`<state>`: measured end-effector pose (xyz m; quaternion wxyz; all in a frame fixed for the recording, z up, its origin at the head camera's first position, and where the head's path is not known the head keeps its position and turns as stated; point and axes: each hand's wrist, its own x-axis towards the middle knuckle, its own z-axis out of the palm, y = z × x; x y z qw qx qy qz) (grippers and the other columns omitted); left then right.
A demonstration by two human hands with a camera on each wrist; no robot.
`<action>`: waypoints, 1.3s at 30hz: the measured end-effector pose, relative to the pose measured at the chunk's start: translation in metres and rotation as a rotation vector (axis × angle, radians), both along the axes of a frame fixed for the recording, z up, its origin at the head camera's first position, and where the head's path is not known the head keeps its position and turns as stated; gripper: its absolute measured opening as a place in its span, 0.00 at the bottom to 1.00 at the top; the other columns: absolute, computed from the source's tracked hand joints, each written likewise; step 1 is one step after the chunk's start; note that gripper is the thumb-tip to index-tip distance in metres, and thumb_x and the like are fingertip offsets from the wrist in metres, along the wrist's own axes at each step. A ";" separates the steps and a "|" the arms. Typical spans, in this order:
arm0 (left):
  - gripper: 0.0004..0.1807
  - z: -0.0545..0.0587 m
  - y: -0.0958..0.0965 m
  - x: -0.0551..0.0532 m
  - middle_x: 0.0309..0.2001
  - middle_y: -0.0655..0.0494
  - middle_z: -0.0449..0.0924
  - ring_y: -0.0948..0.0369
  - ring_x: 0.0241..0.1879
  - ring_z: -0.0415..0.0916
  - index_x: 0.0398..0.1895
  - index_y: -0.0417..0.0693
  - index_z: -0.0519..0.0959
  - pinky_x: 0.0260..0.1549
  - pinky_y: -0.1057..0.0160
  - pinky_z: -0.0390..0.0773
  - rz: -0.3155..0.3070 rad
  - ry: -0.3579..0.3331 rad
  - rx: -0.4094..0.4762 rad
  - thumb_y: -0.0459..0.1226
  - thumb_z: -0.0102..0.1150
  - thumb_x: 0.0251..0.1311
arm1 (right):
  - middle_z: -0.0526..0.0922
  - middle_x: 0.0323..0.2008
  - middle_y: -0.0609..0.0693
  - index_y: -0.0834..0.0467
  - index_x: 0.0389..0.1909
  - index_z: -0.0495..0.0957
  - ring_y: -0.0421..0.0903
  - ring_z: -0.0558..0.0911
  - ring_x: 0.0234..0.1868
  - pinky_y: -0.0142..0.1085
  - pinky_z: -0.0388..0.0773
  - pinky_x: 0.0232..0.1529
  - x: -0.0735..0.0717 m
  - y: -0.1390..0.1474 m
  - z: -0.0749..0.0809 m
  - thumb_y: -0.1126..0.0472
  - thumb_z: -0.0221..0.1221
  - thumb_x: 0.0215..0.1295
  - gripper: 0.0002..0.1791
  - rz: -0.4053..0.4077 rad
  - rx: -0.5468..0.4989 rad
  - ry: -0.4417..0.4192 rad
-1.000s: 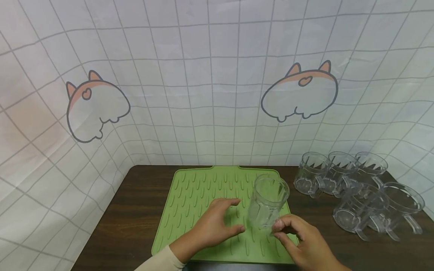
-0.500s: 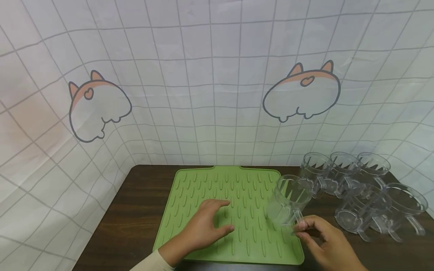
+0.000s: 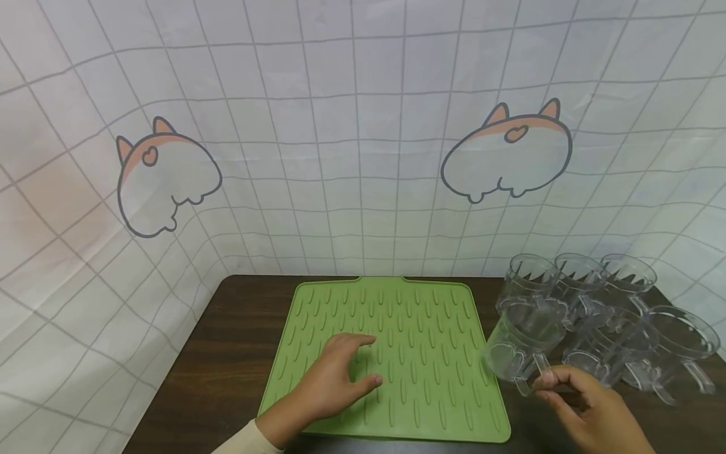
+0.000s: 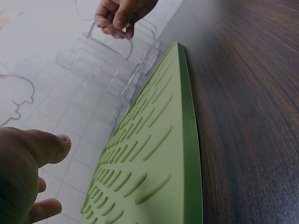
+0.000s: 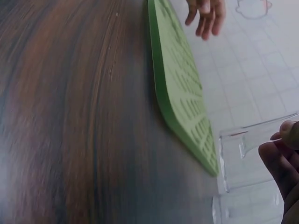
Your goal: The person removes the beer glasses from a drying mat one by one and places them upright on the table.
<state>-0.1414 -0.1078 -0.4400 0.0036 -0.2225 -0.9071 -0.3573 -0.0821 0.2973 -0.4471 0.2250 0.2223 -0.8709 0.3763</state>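
My right hand (image 3: 592,407) pinches the handle of a clear mug (image 3: 522,340) between thumb and fingers. In the head view the mug is upright, overlapping the right edge of the green ridged mat (image 3: 420,416) and the mugs behind it. The left wrist view shows the same mug (image 4: 96,65) close by the mat's far end, its handle in the right hand's fingers. Over the left part of the mat hovers my left hand (image 3: 331,378), thumb and fingers spread apart, nothing between them. The right wrist view shows this left hand (image 5: 206,14) above the mat.
Several more clear mugs (image 3: 626,274) stand grouped on the right of the dark wood table (image 3: 207,359), their handles toward me. A white gridded curtain (image 3: 363,189) with cartoon animal prints hangs behind and along the sides.
My right hand has carried the mug rightward, from over the mat to its right edge beside the other mugs. The left hand has drifted a little left, still spread.
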 end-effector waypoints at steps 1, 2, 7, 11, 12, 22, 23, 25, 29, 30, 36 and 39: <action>0.32 0.000 0.000 0.000 0.64 0.53 0.75 0.49 0.69 0.63 0.67 0.47 0.75 0.63 0.43 0.69 0.001 0.004 -0.001 0.47 0.72 0.62 | 0.83 0.39 0.37 0.55 0.43 0.78 0.30 0.82 0.38 0.20 0.76 0.36 0.000 0.003 -0.001 0.86 0.71 0.42 0.30 -0.010 0.003 0.000; 0.32 -0.001 -0.001 0.000 0.63 0.52 0.75 0.49 0.69 0.64 0.67 0.46 0.75 0.64 0.43 0.69 0.001 0.009 0.000 0.47 0.72 0.62 | 0.83 0.39 0.37 0.56 0.43 0.78 0.29 0.83 0.38 0.20 0.76 0.36 0.001 0.006 -0.002 0.86 0.71 0.42 0.30 -0.019 0.003 -0.003; 0.30 -0.002 -0.003 0.001 0.62 0.54 0.76 0.49 0.69 0.64 0.65 0.47 0.76 0.63 0.44 0.69 0.002 0.029 0.005 0.46 0.73 0.62 | 0.83 0.39 0.37 0.57 0.42 0.78 0.29 0.83 0.38 0.19 0.76 0.37 0.001 0.018 -0.008 0.86 0.71 0.41 0.30 -0.051 0.011 -0.002; 0.29 -0.003 -0.005 0.002 0.62 0.55 0.75 0.51 0.69 0.64 0.64 0.49 0.77 0.63 0.44 0.69 0.008 0.032 0.008 0.47 0.72 0.62 | 0.82 0.39 0.36 0.59 0.41 0.78 0.28 0.82 0.38 0.19 0.76 0.36 0.002 0.027 -0.013 0.86 0.71 0.40 0.29 -0.082 0.010 -0.016; 0.29 -0.003 -0.006 0.002 0.62 0.56 0.76 0.51 0.69 0.64 0.64 0.49 0.77 0.63 0.44 0.70 0.009 0.034 0.008 0.47 0.72 0.62 | 0.82 0.39 0.36 0.60 0.41 0.78 0.27 0.82 0.38 0.19 0.77 0.36 0.002 0.029 -0.014 0.87 0.71 0.40 0.29 -0.086 0.007 -0.025; 0.29 -0.003 -0.010 0.003 0.63 0.54 0.75 0.51 0.68 0.65 0.65 0.50 0.76 0.62 0.43 0.70 0.020 0.008 -0.005 0.48 0.71 0.63 | 0.80 0.40 0.33 0.64 0.42 0.77 0.24 0.80 0.40 0.19 0.77 0.36 0.001 0.041 -0.024 0.91 0.69 0.35 0.31 -0.078 0.000 -0.010; 0.29 -0.003 -0.010 0.003 0.63 0.54 0.75 0.51 0.68 0.65 0.65 0.49 0.76 0.62 0.43 0.70 0.020 0.006 -0.002 0.48 0.71 0.63 | 0.80 0.40 0.33 0.64 0.42 0.77 0.24 0.80 0.40 0.19 0.77 0.36 0.001 0.042 -0.025 0.91 0.69 0.36 0.30 -0.082 -0.001 -0.015; 0.30 -0.002 -0.011 0.004 0.63 0.54 0.74 0.50 0.69 0.64 0.66 0.49 0.76 0.62 0.42 0.70 0.020 0.004 0.003 0.48 0.71 0.63 | 0.80 0.39 0.33 0.65 0.41 0.77 0.25 0.80 0.39 0.19 0.77 0.35 0.001 0.043 -0.026 0.91 0.68 0.36 0.30 -0.096 0.000 -0.020; 0.30 -0.002 -0.011 0.004 0.64 0.54 0.74 0.49 0.70 0.63 0.66 0.47 0.76 0.63 0.41 0.69 0.022 0.002 0.009 0.47 0.71 0.63 | 0.80 0.38 0.35 0.65 0.41 0.77 0.24 0.80 0.38 0.19 0.77 0.34 0.002 0.045 -0.028 0.90 0.68 0.38 0.28 -0.139 0.016 -0.048; 0.30 -0.002 -0.011 0.004 0.64 0.54 0.74 0.49 0.70 0.63 0.66 0.47 0.75 0.63 0.41 0.69 0.021 0.002 0.011 0.47 0.71 0.63 | 0.80 0.37 0.35 0.65 0.41 0.77 0.24 0.79 0.38 0.19 0.77 0.34 0.002 0.045 -0.028 0.90 0.69 0.38 0.28 -0.150 0.021 -0.052; 0.30 -0.002 -0.012 0.004 0.64 0.54 0.74 0.50 0.69 0.63 0.66 0.47 0.76 0.63 0.41 0.69 0.017 -0.002 0.018 0.48 0.71 0.64 | 0.80 0.37 0.35 0.64 0.40 0.77 0.24 0.79 0.38 0.18 0.76 0.35 0.002 0.046 -0.029 0.89 0.69 0.40 0.27 -0.186 0.028 -0.062; 0.30 -0.002 -0.012 0.004 0.64 0.55 0.74 0.50 0.69 0.64 0.66 0.48 0.76 0.63 0.41 0.69 0.021 0.005 0.017 0.48 0.71 0.63 | 0.81 0.37 0.37 0.64 0.40 0.78 0.24 0.79 0.38 0.18 0.76 0.34 0.002 0.046 -0.029 0.88 0.70 0.41 0.26 -0.209 0.031 -0.065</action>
